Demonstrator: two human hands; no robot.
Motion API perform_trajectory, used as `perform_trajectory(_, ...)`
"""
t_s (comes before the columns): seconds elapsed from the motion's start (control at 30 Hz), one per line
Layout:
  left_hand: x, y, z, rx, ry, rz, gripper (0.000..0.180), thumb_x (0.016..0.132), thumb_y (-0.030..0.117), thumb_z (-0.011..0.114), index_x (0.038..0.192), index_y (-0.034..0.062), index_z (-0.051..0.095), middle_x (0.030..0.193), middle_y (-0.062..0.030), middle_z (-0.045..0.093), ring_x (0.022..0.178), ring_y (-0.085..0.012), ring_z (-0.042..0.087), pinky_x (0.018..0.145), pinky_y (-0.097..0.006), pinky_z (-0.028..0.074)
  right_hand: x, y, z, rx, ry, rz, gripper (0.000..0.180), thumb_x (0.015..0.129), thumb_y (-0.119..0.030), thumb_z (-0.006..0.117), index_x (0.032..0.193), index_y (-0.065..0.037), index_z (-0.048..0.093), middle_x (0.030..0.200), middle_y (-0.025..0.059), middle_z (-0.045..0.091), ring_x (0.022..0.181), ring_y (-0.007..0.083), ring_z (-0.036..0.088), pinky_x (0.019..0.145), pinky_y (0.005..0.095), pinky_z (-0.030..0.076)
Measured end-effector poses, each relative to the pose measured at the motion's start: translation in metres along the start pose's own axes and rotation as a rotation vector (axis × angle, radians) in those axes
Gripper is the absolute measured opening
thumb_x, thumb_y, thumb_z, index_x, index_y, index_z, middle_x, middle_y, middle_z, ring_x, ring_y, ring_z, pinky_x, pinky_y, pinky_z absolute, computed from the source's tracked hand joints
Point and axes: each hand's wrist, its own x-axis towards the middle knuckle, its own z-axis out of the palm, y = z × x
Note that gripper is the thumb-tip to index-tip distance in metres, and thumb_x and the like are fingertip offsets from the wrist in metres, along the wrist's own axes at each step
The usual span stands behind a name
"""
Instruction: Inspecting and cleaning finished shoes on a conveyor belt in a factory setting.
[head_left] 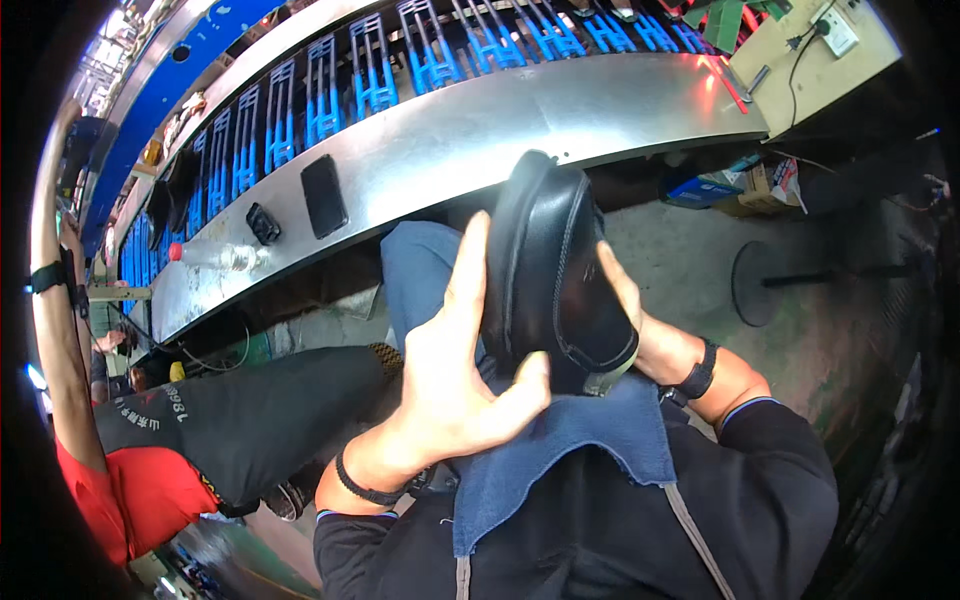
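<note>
- At the far left edge: a co-worker's raised bare arm [48,250] with a dark wristband, red sleeve [140,500] below it; apart from the wearer's own hands.
- On the curved metal bench [480,140], left part: a clear plastic bottle with a red cap [215,257] lying on its side, a small black object [263,222] just beside it, then a flat black phone-like slab [324,195]; all rest near the bench's front edge, within arm's reach of the seated workers.
- Behind the bench: a row of blue racks [430,55] running along its length.
- Left hand [450,370]: open, fingers spread and straight, palm pressed flat against the side of the black leather shoe [555,270]; thumb lies along the lower edge. It appears to brace the shoe rather than grip it.
- Black leather shoe: held upright in front of the chest, between the two hands, above the lap; stitched seam faces the camera, seemingly turned for close viewing.
- Blue cloth [560,440]: draped over the lap directly beneath the shoe, touching the left thumb; probably a protective or wiping layer.
- Right hand [625,295]: mostly hidden behind the shoe, fingers curled round its far side, supporting it; dark band at the wrist.
- Far right: a round floor stand base [755,283] on the concrete floor, well apart.
</note>
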Motion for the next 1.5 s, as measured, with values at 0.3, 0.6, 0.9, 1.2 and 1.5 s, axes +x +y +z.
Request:
perform_trajectory(0.3,-0.031,-0.121,-0.039,-1.188,0.508,-0.431,0.081,0.083,0.070,0.063,0.131,0.0059,0.056,0.122,-0.0132,0.065,0.109,-0.0274,0.065,0.096,-0.043,0.055,0.036,0.019,0.085,-1.805,-0.199,-0.088,0.090,0.088,-0.046,0.068,0.146,0.009,0.027,0.131,0.0308,0.047,0.117,0.0456,0.054,0.100,0.0480,0.046)
perform_trajectory(0.6,-0.070,-0.132,-0.035,-1.518,0.234,-0.238,0.097,0.074,0.076,0.069,0.140,0.0078,0.047,0.134,-0.0111,0.058,0.124,-0.0272,0.055,0.111,-0.043,0.044,0.102,-0.010,0.085,-1.753,-0.506,-0.358,0.064,0.089,-0.033,0.074,0.134,-0.001,0.040,0.063,0.0085,0.058,0.053,0.0242,0.063,0.052,0.0341,0.049)
perform_trajectory(0.9,-0.052,-0.120,-0.028,-1.219,0.208,-0.377,0.096,0.078,0.077,0.063,0.142,0.0063,0.046,0.133,-0.0117,0.056,0.122,-0.0251,0.057,0.105,-0.040,0.048,0.105,-0.023,0.108,-1.957,-0.552,-0.400,0.058,0.082,-0.008,0.060,0.130,0.011,0.034,0.061,0.0189,0.058,0.054,0.0391,0.062,0.052,0.0470,0.050)
perform_trajectory(1.2,-0.053,-0.145,-0.019,-1.172,0.231,-0.334,0.103,0.075,0.082,0.060,0.138,0.0025,0.048,0.130,-0.0118,0.059,0.119,-0.0240,0.059,0.103,-0.039,0.050,0.105,-0.019,0.094,-1.718,-0.534,-0.309,0.052,0.082,-0.013,0.058,0.126,0.006,0.039,0.073,0.0200,0.063,0.068,0.0398,0.067,0.061,0.0461,0.052)
perform_trajectory(1.5,-0.033,-0.144,-0.013,-1.353,0.326,-0.588,0.079,0.092,0.070,0.049,0.136,0.0048,0.053,0.126,-0.0170,0.063,0.120,-0.0311,0.060,0.104,-0.046,0.049,0.015,0.013,0.058,-2.211,-0.423,-0.512,0.080,0.070,-0.005,0.066,0.144,0.005,0.038,0.137,0.0298,0.044,0.127,0.0457,0.047,0.101,0.0521,0.044)
